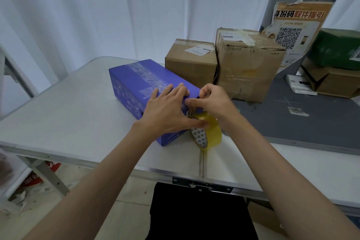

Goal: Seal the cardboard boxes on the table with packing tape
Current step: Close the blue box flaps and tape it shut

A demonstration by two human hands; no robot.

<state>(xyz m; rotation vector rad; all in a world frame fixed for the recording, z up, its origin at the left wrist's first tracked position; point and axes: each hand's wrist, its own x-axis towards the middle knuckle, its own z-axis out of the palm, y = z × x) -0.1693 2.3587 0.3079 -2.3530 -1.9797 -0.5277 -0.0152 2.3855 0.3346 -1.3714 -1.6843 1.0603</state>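
The roll of packing tape (207,134) stands on edge against the near end of the purple box (140,82), my left hand's (167,111) thumb on it, fingers flat on the lid. My right hand (211,99) pinches something at the box's near corner. Behind the box stand two brown cartons (191,62).

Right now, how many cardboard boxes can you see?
4: the purple box under both hands, two brown boxes behind it, another far right. More may be hidden.
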